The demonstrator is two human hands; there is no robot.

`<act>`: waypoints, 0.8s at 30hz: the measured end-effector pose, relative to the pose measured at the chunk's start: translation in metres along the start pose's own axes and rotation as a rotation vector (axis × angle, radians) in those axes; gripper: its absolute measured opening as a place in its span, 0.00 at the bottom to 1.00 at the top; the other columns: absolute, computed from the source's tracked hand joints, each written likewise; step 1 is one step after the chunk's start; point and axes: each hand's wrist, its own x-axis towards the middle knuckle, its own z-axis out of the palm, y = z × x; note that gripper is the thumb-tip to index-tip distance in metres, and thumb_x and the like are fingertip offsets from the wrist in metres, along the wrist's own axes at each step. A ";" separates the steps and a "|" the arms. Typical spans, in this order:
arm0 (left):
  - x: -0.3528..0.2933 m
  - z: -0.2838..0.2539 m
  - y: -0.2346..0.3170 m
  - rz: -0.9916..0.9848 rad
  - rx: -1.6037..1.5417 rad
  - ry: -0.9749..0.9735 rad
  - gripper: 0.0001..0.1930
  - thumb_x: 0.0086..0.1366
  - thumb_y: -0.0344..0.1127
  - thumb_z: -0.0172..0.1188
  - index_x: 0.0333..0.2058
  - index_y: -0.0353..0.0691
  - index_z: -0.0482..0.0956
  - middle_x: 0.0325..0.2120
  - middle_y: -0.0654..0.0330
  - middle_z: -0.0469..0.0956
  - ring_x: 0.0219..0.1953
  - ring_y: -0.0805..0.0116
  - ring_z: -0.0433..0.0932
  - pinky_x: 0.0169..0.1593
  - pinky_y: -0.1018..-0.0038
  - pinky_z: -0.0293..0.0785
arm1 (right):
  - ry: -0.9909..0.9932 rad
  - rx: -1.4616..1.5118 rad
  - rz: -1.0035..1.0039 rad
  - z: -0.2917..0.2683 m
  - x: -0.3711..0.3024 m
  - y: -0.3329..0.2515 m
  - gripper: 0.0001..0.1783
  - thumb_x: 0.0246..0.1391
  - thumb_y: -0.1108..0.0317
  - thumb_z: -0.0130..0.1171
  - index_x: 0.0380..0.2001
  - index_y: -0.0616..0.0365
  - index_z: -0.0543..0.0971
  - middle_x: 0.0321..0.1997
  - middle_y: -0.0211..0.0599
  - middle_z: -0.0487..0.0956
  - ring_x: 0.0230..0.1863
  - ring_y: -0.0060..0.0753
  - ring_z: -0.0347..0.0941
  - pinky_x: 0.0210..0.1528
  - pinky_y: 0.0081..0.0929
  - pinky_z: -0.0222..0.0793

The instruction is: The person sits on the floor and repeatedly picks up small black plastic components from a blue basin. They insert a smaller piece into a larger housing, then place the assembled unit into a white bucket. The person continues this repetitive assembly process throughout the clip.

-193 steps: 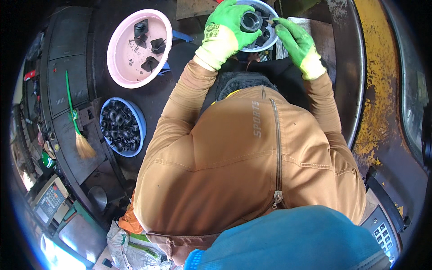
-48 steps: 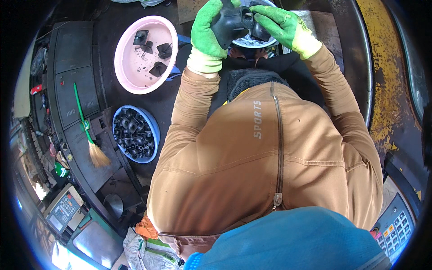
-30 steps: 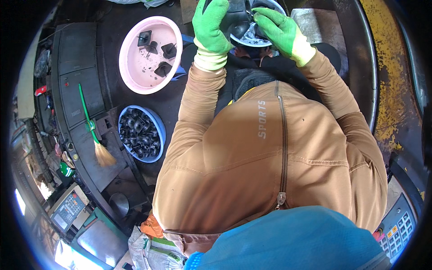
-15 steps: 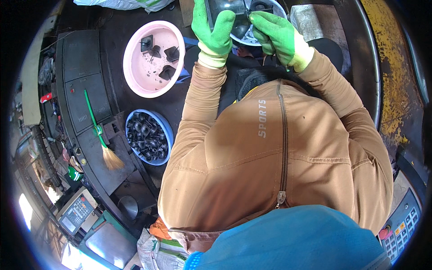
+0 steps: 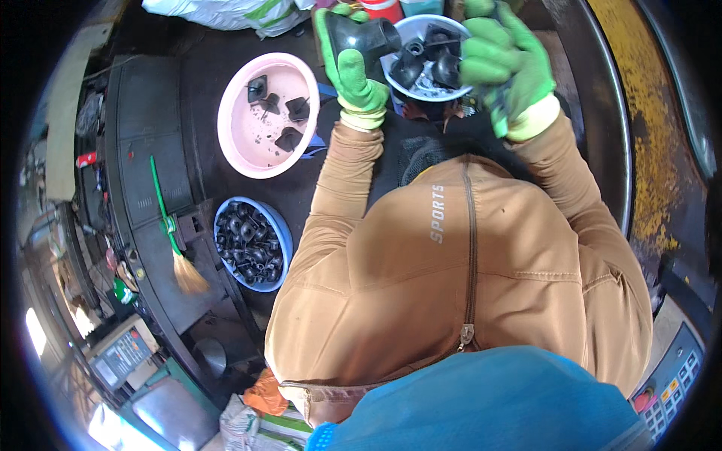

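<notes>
In my green-gloved left hand (image 5: 356,79) is a black funnel-shaped part (image 5: 359,36) with a flared square end and a round neck pointing right. The fingers wrap behind it, the thumb in front. My right hand (image 5: 511,68), also gloved in green, is raised to the right, apart from that part. Its fingers are curled and blurred; whatever they hold, if anything, cannot be made out. Between the hands stands a pale blue-white basin (image 5: 427,95) holding several similar black parts (image 5: 410,65) and small scraps.
Left of my forearm, a pink basin (image 5: 229,143) contains several black parts and crumbs. Nearer me is a blue tub (image 5: 284,239) full of small black pieces. A green-handled broom (image 5: 188,274) leans by the dark cabinet (image 5: 150,180). White sacks (image 5: 226,16) lie at the back.
My right hand has moved right, away from the black part. The left hand has turned that part so its neck points right. The view has shifted, showing more of the far basin.
</notes>
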 end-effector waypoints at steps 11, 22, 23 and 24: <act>-0.015 -0.037 -0.004 -0.560 -0.672 0.283 0.40 0.61 0.72 0.48 0.57 0.43 0.69 0.54 0.44 0.72 0.55 0.32 0.71 0.50 0.31 0.70 | 0.281 0.111 -0.058 -0.067 -0.013 -0.003 0.18 0.69 0.54 0.42 0.42 0.59 0.70 0.22 0.20 0.56 0.20 0.17 0.53 0.24 0.21 0.52; -0.016 -0.064 0.020 -0.553 -0.845 0.180 0.46 0.59 0.74 0.46 0.60 0.37 0.64 0.57 0.39 0.68 0.57 0.32 0.68 0.53 0.29 0.68 | 0.382 0.003 0.015 -0.085 -0.003 0.013 0.19 0.69 0.55 0.42 0.44 0.61 0.70 0.22 0.20 0.57 0.19 0.15 0.53 0.23 0.20 0.52; -0.015 -0.067 0.023 -0.552 -0.835 0.189 0.47 0.59 0.75 0.46 0.60 0.37 0.64 0.57 0.39 0.68 0.57 0.32 0.69 0.53 0.30 0.69 | 0.396 -0.011 0.027 -0.087 -0.003 0.014 0.19 0.69 0.55 0.42 0.44 0.61 0.71 0.22 0.20 0.57 0.19 0.15 0.54 0.23 0.19 0.52; -0.017 -0.069 0.026 -0.550 -0.861 0.181 0.47 0.58 0.76 0.46 0.60 0.37 0.64 0.57 0.39 0.68 0.57 0.32 0.69 0.52 0.31 0.70 | 0.422 -0.031 0.034 -0.090 -0.003 0.014 0.18 0.69 0.55 0.43 0.44 0.60 0.71 0.22 0.20 0.58 0.20 0.15 0.54 0.23 0.19 0.53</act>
